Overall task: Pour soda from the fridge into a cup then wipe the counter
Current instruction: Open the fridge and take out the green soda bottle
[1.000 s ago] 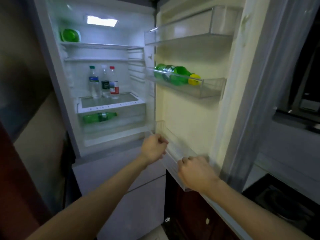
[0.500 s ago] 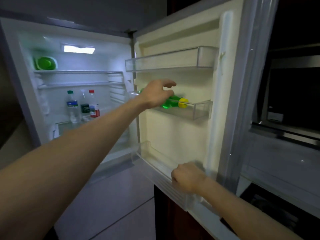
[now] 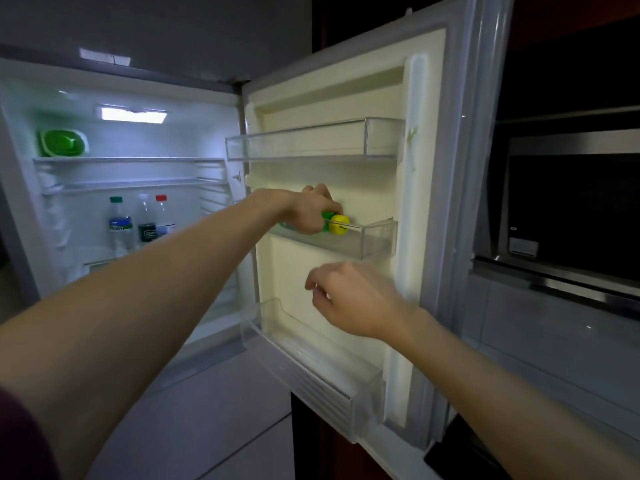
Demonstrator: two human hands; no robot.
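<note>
Left hand (image 3: 311, 213): grip clenched around the bottle (image 3: 334, 223) lying in the middle door shelf (image 3: 375, 239).
Right hand (image 3: 353, 299): blurred, loosely curled, grasping nothing.

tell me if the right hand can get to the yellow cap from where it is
Probably yes. The right hand hangs free just below the door shelf, and the yellow cap pokes out uncovered past the left hand gripping the green bottle.
</note>
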